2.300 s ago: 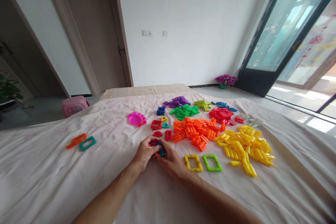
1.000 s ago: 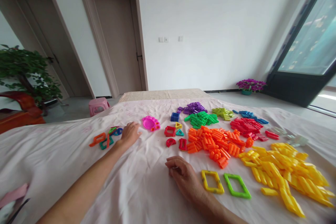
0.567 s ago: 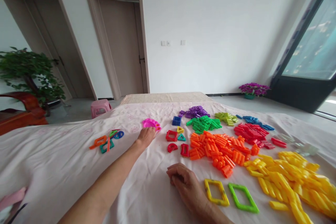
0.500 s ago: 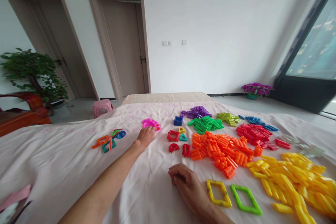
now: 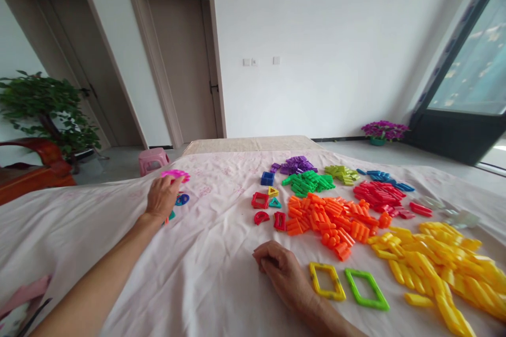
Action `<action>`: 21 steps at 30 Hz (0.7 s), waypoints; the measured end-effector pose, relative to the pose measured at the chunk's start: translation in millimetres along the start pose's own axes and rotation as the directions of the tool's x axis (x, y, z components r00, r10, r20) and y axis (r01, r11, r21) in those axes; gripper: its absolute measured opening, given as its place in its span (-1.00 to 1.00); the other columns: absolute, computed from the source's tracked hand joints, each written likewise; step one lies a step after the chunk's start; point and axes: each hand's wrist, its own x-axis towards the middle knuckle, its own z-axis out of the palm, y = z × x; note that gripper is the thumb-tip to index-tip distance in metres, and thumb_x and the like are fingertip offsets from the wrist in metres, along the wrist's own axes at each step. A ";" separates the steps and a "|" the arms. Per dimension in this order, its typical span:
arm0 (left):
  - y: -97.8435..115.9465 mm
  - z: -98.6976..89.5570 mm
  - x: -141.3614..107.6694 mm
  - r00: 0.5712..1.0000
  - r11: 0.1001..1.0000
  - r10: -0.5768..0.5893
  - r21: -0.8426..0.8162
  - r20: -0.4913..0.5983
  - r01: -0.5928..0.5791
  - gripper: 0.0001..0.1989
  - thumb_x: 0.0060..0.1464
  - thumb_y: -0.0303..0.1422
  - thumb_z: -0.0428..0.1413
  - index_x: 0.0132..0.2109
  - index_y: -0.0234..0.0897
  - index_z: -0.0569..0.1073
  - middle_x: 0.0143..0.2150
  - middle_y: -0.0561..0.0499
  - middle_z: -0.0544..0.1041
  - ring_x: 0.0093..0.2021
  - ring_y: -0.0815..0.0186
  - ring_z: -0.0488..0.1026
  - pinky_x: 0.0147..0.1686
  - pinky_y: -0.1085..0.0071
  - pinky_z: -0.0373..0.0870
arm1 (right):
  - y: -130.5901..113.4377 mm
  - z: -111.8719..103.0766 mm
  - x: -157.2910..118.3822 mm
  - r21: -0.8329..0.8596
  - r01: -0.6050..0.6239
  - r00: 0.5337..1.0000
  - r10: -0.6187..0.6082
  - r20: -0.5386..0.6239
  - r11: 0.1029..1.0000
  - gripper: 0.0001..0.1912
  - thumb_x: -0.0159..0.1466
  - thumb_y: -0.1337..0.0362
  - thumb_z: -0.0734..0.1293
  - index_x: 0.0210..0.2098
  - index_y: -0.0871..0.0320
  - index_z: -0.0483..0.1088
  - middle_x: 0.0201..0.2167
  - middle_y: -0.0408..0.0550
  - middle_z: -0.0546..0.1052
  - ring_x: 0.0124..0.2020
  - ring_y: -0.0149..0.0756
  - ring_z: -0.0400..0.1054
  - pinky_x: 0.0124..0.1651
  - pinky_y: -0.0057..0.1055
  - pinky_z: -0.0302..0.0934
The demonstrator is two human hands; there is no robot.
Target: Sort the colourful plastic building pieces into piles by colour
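Pink tray point(image 5: 177, 172): grasped in the left hand's point(image 5: 161, 197) grip, well left of the orange heap point(image 5: 328, 218).
Right hand point(image 5: 279, 271): rested on the orange heap's near side, grip loosely curled; whether anything is held cannot be told.

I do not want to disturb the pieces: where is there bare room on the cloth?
Bare: between the left hand and red square frame, also between left forearm and right hand. Crowded: right side, from orange pile to yellow pile.
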 end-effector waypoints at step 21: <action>190.9 52.4 13.6 0.858 0.691 0.486 -0.673 0.163 -0.264 -0.23 -0.18 -0.37 0.25 0.25 -0.23 0.28 0.27 -0.18 0.30 0.27 0.07 0.20 0.26 0.21 0.15 | 0.5 1.2 -2.0 0.051 -0.030 1.000 0.029 0.004 0.998 -0.73 0.13 0.44 0.18 -0.31 0.15 0.49 -0.41 -0.10 0.45 -0.40 -0.34 0.33 -0.32 -0.43 0.22</action>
